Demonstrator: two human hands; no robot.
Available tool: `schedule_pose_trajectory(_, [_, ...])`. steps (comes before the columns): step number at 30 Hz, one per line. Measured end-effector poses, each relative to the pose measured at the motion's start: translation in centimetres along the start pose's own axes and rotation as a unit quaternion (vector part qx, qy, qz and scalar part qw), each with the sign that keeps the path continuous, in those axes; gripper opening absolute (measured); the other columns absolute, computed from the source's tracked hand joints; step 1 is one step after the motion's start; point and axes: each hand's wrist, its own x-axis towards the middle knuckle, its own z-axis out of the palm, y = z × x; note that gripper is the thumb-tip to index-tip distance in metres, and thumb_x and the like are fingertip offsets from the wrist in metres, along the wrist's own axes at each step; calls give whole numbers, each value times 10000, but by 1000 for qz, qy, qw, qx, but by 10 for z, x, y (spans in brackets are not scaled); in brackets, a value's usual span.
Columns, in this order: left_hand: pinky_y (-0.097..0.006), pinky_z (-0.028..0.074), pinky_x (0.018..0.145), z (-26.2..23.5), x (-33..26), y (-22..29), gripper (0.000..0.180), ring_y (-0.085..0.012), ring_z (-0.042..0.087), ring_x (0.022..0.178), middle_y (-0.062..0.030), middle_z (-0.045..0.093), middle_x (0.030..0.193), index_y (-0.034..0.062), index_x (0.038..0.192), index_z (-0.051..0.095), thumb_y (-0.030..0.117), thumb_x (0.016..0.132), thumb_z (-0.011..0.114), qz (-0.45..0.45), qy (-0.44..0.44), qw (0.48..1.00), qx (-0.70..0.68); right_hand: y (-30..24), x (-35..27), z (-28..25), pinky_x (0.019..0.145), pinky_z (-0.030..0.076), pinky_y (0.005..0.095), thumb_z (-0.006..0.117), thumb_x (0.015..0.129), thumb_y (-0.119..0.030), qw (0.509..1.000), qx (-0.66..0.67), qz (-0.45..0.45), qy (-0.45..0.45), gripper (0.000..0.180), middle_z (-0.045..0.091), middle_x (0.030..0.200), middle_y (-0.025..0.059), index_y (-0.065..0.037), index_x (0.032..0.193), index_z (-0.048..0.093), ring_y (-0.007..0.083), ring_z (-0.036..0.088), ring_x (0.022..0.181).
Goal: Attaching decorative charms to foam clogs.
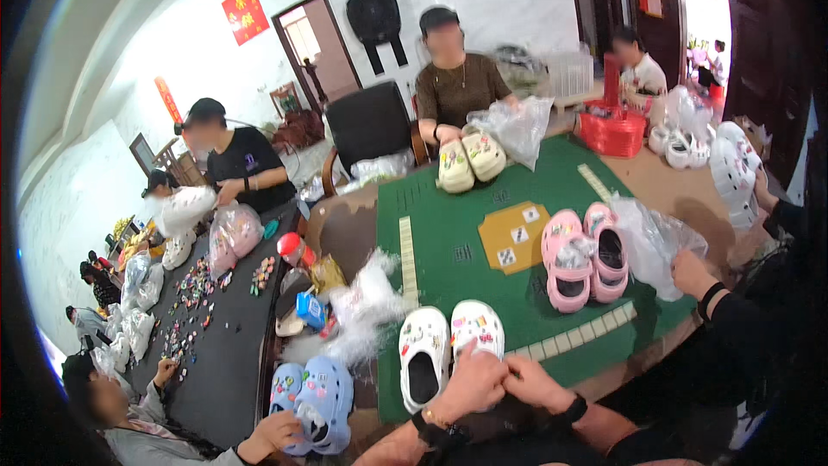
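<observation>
**Reader:** What surface and setting are shown?

**Legend:** A green mat (pixel 440 242) bearing an ochre panel (pixel 496 237) and rows of pale oblongs, in a white-walled room. Clock directions radiate from the left hand (pixel 476 380) and right hand (pixel 536 385). Pink clogs (pixel 567 276) stand at 1 o'clock, cream clogs (pixel 457 168) at 12, blue clogs (pixel 328 388) at 9, and a black chair (pixel 371 123) at 11. A black table (pixel 233 354), strewn with small coloured pieces (pixel 194 285), spreads between 9 and 10.

**Reader:** And the worked pair?

**Legend:** White clogs (pixel 423 321), side by side on the mat at 10 o'clock, toes toward 12. Coloured charms (pixel 473 323) dot the uppers, more showing on the right clog (pixel 496 338).

**Reader:** How are the hands posed?

**Legend:** Close together, fingers bent, the left over the right clog's heel. Whether either grips something small cannot be told.

**Reader:** What is obscured?

**Legend:** That heel, behind the left hand; the strewn pieces, too small to identify; and a co-worker's arm (pixel 716 300) at 2 o'clock, merging into darkness.
</observation>
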Motion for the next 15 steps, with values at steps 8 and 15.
schedule_pose_trajectory(8, [-548, 276, 1138, -7, -2, -7, 101, -252, 616, 991, -69, 629, 863, 101, 853, 620, 159, 773, 640, 62, -15, 990, -128, -5, -5, -11, 663, 447, 332, 563, 833, -125, 991, 113, 8, -75, 135, 570, 762, 86, 8, 860, 569, 154, 511, 718])
schedule_pose_trajectory(15, [-563, 293, 1125, -26, -14, -12, 184, -292, 569, 1098, -105, 616, 990, 77, 926, 614, 135, 754, 642, 59, 9, 993, -106, -9, 2, -30, 693, 438, 266, 526, 843, -39, 990, 98, 71, -76, 63, 507, 763, 3, -34, 782, 507, 94, 479, 768])
